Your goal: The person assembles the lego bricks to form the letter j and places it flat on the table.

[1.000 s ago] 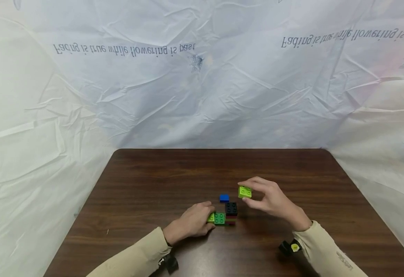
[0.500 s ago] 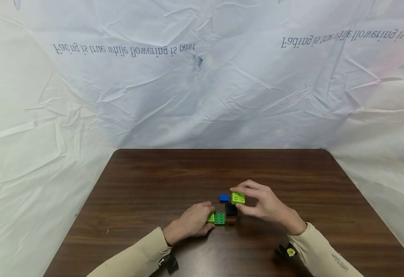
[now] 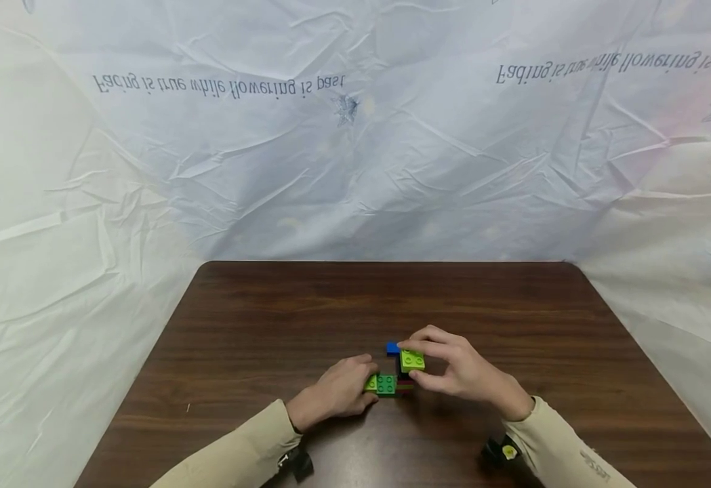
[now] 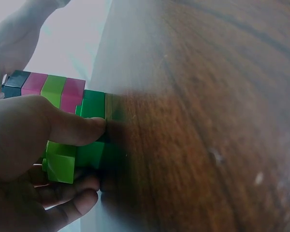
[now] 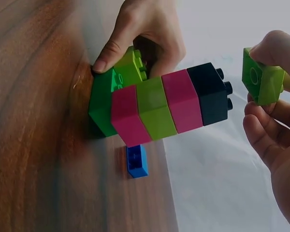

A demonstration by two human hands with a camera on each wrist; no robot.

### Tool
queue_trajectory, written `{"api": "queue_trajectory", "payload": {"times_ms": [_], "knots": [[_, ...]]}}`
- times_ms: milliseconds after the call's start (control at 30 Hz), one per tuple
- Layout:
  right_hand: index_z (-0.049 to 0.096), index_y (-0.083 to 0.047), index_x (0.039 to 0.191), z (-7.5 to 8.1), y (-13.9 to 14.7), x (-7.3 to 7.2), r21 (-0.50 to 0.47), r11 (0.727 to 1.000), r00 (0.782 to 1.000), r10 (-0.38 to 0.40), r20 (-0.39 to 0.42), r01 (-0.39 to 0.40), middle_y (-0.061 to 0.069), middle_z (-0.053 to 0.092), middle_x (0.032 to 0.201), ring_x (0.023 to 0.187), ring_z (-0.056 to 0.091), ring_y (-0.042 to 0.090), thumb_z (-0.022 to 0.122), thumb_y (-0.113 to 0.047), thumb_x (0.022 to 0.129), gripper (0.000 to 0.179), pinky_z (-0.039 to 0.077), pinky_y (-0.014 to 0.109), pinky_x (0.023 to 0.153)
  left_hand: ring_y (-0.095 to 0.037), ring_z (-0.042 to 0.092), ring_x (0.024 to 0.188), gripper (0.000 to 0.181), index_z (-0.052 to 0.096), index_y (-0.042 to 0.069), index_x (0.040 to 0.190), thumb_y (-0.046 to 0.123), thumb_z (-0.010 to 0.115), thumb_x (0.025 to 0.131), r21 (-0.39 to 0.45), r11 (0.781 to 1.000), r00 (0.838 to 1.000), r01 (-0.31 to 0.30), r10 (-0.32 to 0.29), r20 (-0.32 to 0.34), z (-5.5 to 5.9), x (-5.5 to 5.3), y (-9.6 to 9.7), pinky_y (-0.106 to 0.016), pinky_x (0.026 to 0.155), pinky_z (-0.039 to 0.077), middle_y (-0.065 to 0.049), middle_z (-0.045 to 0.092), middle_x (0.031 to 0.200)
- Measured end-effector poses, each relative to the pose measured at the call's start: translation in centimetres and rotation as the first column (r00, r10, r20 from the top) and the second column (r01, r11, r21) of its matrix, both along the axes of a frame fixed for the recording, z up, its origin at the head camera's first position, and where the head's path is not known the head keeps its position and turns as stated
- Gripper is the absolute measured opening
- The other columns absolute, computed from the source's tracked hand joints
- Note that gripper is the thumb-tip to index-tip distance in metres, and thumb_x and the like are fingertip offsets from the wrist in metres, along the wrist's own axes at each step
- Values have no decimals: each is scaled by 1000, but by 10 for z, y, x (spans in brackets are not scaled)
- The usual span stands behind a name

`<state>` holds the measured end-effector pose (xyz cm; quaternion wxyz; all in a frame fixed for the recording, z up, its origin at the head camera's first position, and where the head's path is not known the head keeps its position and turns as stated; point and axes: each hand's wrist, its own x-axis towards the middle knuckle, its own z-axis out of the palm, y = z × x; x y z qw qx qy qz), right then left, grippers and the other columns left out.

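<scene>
My left hand (image 3: 338, 388) grips the left end of a toy-brick build on the table, around a lime brick (image 5: 127, 68) and the green brick (image 3: 386, 385) below it. From the green brick's right end rises a stack: magenta (image 5: 130, 116), lime (image 5: 156, 108), magenta (image 5: 182, 101), and a black brick (image 5: 208, 94) on top. My right hand (image 3: 461, 367) pinches another lime brick (image 5: 264, 79) between thumb and fingers. In the right wrist view that brick is a short gap above the black studs, its hollow underside facing them.
A small blue brick (image 3: 392, 348) lies on the brown wooden table (image 3: 270, 318) just behind the stack, its hollow side showing in the right wrist view. A pale printed cloth (image 3: 355, 169) hangs around the table's back and sides.
My right hand has carried the lime brick leftward and toward me, from right of the stack to over the black brick. The left hand has stayed in place on the build.
</scene>
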<state>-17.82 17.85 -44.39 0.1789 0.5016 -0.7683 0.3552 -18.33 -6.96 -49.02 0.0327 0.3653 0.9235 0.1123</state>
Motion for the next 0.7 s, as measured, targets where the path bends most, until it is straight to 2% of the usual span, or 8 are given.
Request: {"api": "queue_trajectory", "payload": {"times_ms": [333, 567, 700], "knots": [[61, -13, 129, -4, -6, 5, -2, 999, 999, 33, 22, -33, -1, 59, 112, 87, 53, 5, 75, -7, 82, 49, 48, 22, 64, -1, 44, 66, 26, 66, 15, 101, 33, 76, 85, -9, 1000, 1000, 3, -3, 2, 1, 1, 1, -18, 56, 40, 8, 51, 86], [62, -14, 128, -6, -7, 4, 3, 1000, 1000, 27, 15, -27, 0, 58, 113, 90, 53, 6, 76, -7, 81, 50, 45, 12, 71, -2, 45, 66, 26, 66, 15, 101, 33, 75, 85, -11, 1000, 1000, 3, -3, 2, 1, 0, 1, -18, 56, 40, 7, 52, 87], [62, -12, 128, -6, -6, 2, 22, 1000, 1000, 7, 25, -8, 1, 57, 114, 91, 53, 7, 75, -8, 83, 47, 47, 16, 71, -1, 44, 66, 26, 66, 14, 101, 33, 75, 85, -13, 1000, 1000, 4, -4, 1, 0, 0, 1, -18, 56, 40, 7, 52, 86]]}}
